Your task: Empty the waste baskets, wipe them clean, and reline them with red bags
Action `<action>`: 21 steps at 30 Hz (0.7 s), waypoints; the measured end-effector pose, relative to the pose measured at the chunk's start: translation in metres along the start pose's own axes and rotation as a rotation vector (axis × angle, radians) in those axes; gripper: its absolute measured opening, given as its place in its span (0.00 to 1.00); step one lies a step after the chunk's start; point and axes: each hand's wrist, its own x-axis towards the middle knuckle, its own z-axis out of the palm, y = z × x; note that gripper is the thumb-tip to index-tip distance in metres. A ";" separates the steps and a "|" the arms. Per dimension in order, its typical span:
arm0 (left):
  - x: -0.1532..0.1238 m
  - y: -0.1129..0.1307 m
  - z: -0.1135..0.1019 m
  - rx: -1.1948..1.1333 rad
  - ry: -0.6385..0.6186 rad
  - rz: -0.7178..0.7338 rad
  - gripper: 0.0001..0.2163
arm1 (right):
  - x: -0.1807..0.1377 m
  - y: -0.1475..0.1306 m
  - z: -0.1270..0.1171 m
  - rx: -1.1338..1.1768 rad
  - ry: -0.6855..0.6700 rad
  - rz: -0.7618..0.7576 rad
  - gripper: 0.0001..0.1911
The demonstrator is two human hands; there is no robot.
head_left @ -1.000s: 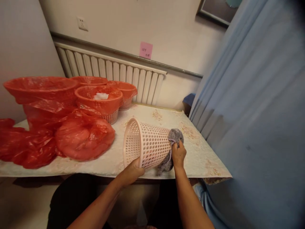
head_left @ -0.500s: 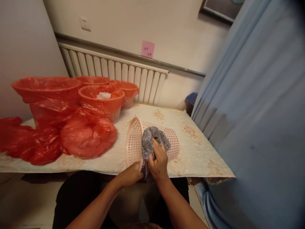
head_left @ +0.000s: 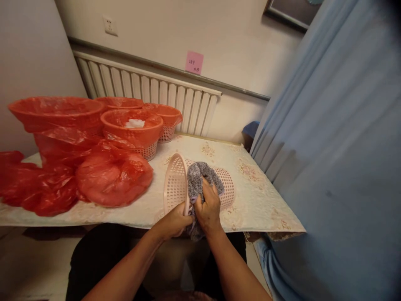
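A pale pink perforated plastic wastebasket point(head_left: 176, 184) lies on its side on the table, its mouth facing left. My left hand point(head_left: 173, 221) is closed on the near part of its rim. Bunched in my right hand point(head_left: 208, 205) is a grey fuzzy cloth point(head_left: 196, 173), pressed against the outside of the basket just behind the rim. Part of the cloth hangs down below my right hand, between both hands. The cloth covers the middle of the basket's side.
Several wastebaskets lined with red bags point(head_left: 133, 129) stand on the table's left; one holds something white. Loose red plastic bags point(head_left: 114, 179) lie before them. The table point(head_left: 260, 200) has a floral cover. A radiator point(head_left: 131, 81) runs behind; a blue curtain point(head_left: 319, 159) hangs right.
My right hand and the cloth have shifted slightly over the basket's side, and more cloth hangs below. My left hand keeps its hold on the rim, a little higher.
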 end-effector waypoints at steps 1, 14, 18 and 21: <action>0.002 0.002 0.002 -0.049 -0.005 0.008 0.24 | 0.001 0.004 -0.001 0.002 -0.008 0.004 0.26; -0.002 -0.008 -0.006 0.085 -0.131 0.075 0.31 | -0.022 0.137 -0.028 -0.177 0.220 0.609 0.21; 0.000 -0.008 -0.009 0.080 -0.147 0.052 0.30 | -0.065 0.109 -0.009 -0.179 0.261 0.540 0.23; 0.001 -0.007 -0.007 0.078 -0.153 0.058 0.29 | -0.081 0.067 0.007 -0.120 0.187 0.320 0.22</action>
